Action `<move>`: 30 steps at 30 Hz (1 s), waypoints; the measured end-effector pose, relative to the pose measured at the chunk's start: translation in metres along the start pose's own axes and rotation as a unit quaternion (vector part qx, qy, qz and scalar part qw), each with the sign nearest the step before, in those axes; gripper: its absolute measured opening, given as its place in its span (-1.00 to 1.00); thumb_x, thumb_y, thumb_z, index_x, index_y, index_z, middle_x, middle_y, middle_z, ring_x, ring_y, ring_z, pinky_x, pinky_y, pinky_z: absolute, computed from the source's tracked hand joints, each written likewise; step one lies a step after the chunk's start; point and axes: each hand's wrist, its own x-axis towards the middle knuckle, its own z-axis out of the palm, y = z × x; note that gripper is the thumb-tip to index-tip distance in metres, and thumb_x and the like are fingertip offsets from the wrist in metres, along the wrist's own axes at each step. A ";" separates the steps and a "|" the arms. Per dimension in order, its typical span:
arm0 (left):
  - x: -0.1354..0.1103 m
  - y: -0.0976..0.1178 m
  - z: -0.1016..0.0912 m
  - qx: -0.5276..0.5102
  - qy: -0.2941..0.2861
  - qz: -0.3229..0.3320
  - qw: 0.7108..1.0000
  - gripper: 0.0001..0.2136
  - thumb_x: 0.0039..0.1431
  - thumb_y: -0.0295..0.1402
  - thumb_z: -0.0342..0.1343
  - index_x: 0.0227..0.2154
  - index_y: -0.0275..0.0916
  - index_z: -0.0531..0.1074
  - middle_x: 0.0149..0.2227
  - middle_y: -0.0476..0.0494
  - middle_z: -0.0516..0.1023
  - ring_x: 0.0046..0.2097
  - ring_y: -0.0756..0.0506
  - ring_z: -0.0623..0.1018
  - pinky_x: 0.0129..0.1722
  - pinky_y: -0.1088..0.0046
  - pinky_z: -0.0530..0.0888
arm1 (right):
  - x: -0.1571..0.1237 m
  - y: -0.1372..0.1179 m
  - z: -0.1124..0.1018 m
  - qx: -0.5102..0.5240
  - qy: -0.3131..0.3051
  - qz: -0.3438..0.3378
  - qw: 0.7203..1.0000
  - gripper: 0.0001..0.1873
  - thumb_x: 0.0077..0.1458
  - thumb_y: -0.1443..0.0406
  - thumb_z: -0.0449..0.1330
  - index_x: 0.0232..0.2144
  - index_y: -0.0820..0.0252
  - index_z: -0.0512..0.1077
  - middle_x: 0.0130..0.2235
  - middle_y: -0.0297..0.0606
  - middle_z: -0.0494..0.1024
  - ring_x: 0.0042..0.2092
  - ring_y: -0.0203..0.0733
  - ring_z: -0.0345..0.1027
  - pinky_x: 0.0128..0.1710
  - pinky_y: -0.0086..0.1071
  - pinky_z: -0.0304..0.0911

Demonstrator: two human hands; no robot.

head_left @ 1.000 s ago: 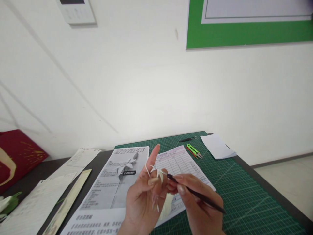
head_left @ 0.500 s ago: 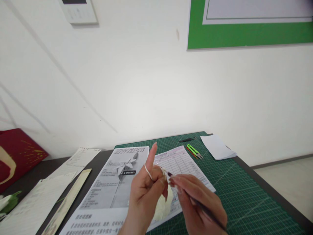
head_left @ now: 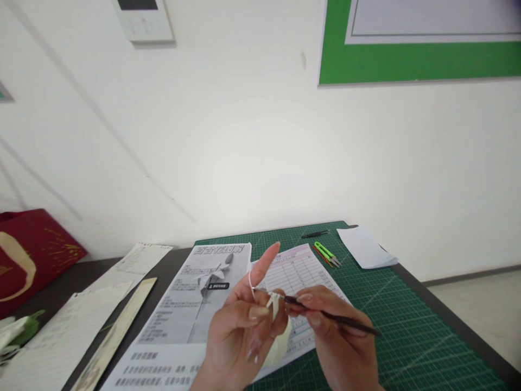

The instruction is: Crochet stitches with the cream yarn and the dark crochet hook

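My left hand is raised over the papers with its index finger pointing up and a white yarn strand looped round that finger. Its thumb and other fingers pinch a small cream crocheted piece that hangs below. My right hand grips a dark crochet hook, whose metal tip points left into the yarn beside my left thumb. Both hands hover above a printed instruction sheet and a pink-lined form.
A green cutting mat covers the dark table. At its far end lie green thread snips, a dark tool and white paper. On the left are a wooden ruler, loose papers, a red bag and a green-white object.
The hook went in close to my left fingers and is now drawn back level, pointing left. My left index finger stays up with the yarn loop. The view shifted slightly.
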 end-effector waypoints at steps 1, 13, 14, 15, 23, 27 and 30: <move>0.000 0.001 0.000 0.002 -0.002 -0.001 1.000 -0.45 -0.07 -0.58 -0.02 0.08 -0.35 0.36 -0.83 0.13 0.03 -0.64 0.04 -0.04 -0.48 0.60 0.27 | -0.001 0.001 -0.001 0.023 0.010 0.015 1.000 -0.80 0.08 0.39 0.22 -0.25 0.05 0.56 -0.32 -0.25 0.63 -0.30 -0.19 0.52 -0.30 -0.36 0.45; 0.001 0.007 -0.002 0.006 -0.034 -0.009 0.999 -0.43 -0.09 -0.58 -0.01 0.10 -0.42 0.33 -0.84 0.15 -0.04 -0.65 0.04 -0.10 -0.56 0.59 0.19 | 0.002 -0.006 -0.007 0.112 0.055 0.091 0.988 -0.87 0.05 0.34 0.28 -0.30 0.07 0.57 -0.36 -0.32 0.63 -0.34 -0.31 0.51 -0.34 -0.51 0.44; 0.000 0.007 -0.002 0.005 -0.034 -0.010 0.999 -0.43 -0.09 -0.58 -0.01 0.09 -0.42 0.33 -0.84 0.16 -0.04 -0.66 0.05 -0.10 -0.56 0.59 0.19 | 0.002 -0.006 -0.008 0.116 0.056 0.099 0.987 -0.87 0.05 0.34 0.28 -0.30 0.07 0.57 -0.35 -0.33 0.63 -0.35 -0.32 0.51 -0.34 -0.52 0.44; 0.000 0.007 -0.002 0.005 -0.033 -0.010 0.999 -0.42 -0.10 -0.59 -0.01 0.09 -0.43 0.33 -0.84 0.16 -0.04 -0.66 0.05 -0.10 -0.56 0.60 0.19 | 0.001 -0.005 -0.009 0.121 0.056 0.107 0.985 -0.87 0.05 0.34 0.28 -0.30 0.07 0.57 -0.34 -0.33 0.63 -0.34 -0.32 0.52 -0.34 -0.53 0.44; 0.001 0.008 -0.001 -0.007 -0.045 -0.005 0.999 -0.43 -0.13 -0.60 -0.03 0.06 -0.51 0.34 -0.84 0.16 -0.07 -0.67 0.06 -0.07 -0.60 0.63 0.18 | 0.001 -0.004 -0.014 0.131 0.026 0.115 0.984 -0.87 0.08 0.36 0.25 -0.29 0.08 0.56 -0.32 -0.35 0.60 -0.31 -0.32 0.51 -0.30 -0.52 0.43; 0.000 0.008 -0.002 -0.012 -0.049 -0.005 0.999 -0.42 -0.14 -0.59 -0.03 0.06 -0.49 0.36 -0.83 0.17 -0.07 -0.68 0.06 -0.08 -0.64 0.61 0.16 | 0.008 -0.007 -0.013 0.114 0.001 0.087 0.990 -0.88 0.09 0.36 0.24 -0.31 0.10 0.56 -0.36 -0.32 0.57 -0.31 -0.32 0.47 -0.31 -0.50 0.41; -0.001 0.008 -0.003 -0.016 -0.040 -0.003 0.999 -0.42 -0.15 -0.59 -0.03 0.05 -0.48 0.37 -0.83 0.18 -0.07 -0.70 0.09 -0.08 -0.66 0.61 0.13 | 0.011 -0.009 -0.013 0.113 0.001 0.083 0.990 -0.91 0.07 0.35 0.26 -0.35 0.12 0.58 -0.37 -0.31 0.56 -0.34 -0.32 0.46 -0.32 -0.50 0.41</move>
